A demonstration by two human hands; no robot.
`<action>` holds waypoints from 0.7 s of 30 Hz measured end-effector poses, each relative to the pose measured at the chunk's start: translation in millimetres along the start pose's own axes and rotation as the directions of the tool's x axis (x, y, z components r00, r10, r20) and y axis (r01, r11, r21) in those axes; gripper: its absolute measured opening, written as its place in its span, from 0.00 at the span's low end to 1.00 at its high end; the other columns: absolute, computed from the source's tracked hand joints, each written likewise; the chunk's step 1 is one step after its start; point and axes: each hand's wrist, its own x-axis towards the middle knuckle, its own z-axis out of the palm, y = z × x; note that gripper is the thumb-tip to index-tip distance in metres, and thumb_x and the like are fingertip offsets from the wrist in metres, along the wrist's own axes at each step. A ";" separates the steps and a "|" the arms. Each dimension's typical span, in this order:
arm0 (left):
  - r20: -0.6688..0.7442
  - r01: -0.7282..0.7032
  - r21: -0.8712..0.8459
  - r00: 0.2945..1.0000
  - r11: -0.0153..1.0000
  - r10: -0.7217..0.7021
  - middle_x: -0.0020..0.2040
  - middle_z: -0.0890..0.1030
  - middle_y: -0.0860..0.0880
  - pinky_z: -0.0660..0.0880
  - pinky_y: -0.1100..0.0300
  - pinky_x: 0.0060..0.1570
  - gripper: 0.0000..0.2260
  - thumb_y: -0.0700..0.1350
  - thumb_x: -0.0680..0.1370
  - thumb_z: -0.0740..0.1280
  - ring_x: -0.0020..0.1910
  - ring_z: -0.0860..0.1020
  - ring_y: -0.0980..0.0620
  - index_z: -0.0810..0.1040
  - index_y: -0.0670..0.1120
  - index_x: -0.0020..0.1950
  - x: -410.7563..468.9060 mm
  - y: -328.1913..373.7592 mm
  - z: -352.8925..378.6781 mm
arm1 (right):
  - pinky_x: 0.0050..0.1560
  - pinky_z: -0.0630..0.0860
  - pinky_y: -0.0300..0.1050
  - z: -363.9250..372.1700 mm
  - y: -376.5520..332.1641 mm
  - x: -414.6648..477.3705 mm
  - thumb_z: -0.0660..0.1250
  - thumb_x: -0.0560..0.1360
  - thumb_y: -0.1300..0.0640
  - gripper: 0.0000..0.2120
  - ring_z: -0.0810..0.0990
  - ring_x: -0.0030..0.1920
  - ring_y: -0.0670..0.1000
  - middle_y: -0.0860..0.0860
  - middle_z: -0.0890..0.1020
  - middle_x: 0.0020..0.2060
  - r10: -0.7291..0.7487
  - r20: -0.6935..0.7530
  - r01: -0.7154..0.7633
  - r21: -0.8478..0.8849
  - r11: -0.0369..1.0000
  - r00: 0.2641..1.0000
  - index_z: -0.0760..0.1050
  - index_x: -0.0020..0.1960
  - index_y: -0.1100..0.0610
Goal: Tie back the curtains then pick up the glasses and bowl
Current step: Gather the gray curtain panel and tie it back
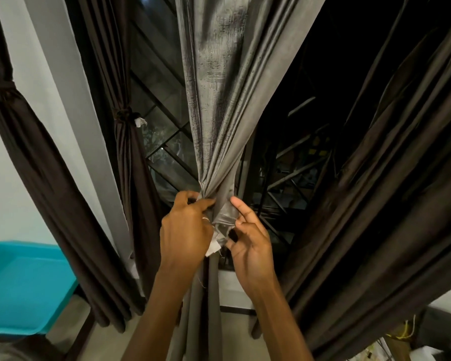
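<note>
A grey curtain [216, 87] hangs in the middle of the window, bunched into a narrow waist. A strip of matching grey cloth, the tie-back [223, 222], wraps that waist, with a white end sticking out below. My left hand [186, 227] pinches the bunched folds and the tie at the left of the waist. My right hand [248, 238] holds the tie's loose end from the right, thumb and fingers curled on it. Glasses and bowl are not in view.
Two dark brown curtains [129, 152] at the left are tied back; one more [0, 87] hangs by the white wall. A loose dark brown curtain [391, 178] hangs at the right. A turquoise tray [24, 287] sits low left. Window bars [284, 183] stand behind.
</note>
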 end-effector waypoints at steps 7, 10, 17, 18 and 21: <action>0.123 0.002 -0.071 0.992 0.998 0.007 0.57 0.79 0.56 0.76 0.57 0.56 0.12 0.42 0.78 0.67 0.54 0.78 0.56 0.85 0.57 0.56 19.0 -4.5 -11.8 | 0.63 0.79 0.47 1.6 0.4 -1.7 0.55 0.79 0.75 0.28 0.81 0.65 0.55 0.55 0.82 0.64 -0.015 0.069 0.025 -0.135 0.990 0.998 0.69 0.74 0.56; 0.202 -0.016 -0.069 0.979 0.997 0.029 0.57 0.78 0.55 0.75 0.58 0.56 0.11 0.43 0.80 0.66 0.55 0.78 0.55 0.84 0.55 0.58 22.7 -4.9 -13.0 | 0.65 0.78 0.52 4.7 3.5 -2.3 0.63 0.78 0.72 0.30 0.80 0.66 0.57 0.53 0.81 0.66 -0.045 0.074 0.060 -0.216 0.974 0.996 0.68 0.75 0.51; 0.331 0.116 -0.198 0.943 0.973 -0.045 0.50 0.82 0.56 0.76 0.56 0.53 0.20 0.62 0.82 0.57 0.50 0.80 0.58 0.85 0.54 0.48 24.6 5.1 -19.6 | 0.60 0.81 0.54 9.0 8.5 -0.7 0.73 0.75 0.66 0.34 0.83 0.61 0.53 0.47 0.85 0.59 -0.071 0.094 0.104 -0.408 0.907 0.993 0.66 0.76 0.50; 0.333 0.105 -0.189 0.942 0.976 -0.037 0.46 0.82 0.56 0.77 0.56 0.49 0.26 0.68 0.79 0.55 0.45 0.80 0.59 0.84 0.52 0.44 23.7 7.3 -20.6 | 0.60 0.82 0.54 8.7 10.6 0.7 0.71 0.76 0.68 0.33 0.84 0.60 0.52 0.46 0.85 0.59 -0.074 0.097 0.109 -0.435 0.894 0.993 0.65 0.77 0.50; 0.308 0.075 -0.127 0.951 0.989 -0.032 0.42 0.83 0.53 0.79 0.55 0.44 0.36 0.77 0.74 0.50 0.41 0.81 0.58 0.84 0.49 0.41 21.6 12.5 -20.8 | 0.60 0.82 0.52 8.0 15.2 4.3 0.69 0.78 0.69 0.34 0.84 0.59 0.50 0.49 0.84 0.59 -0.099 0.059 0.115 -0.510 0.853 0.993 0.64 0.78 0.48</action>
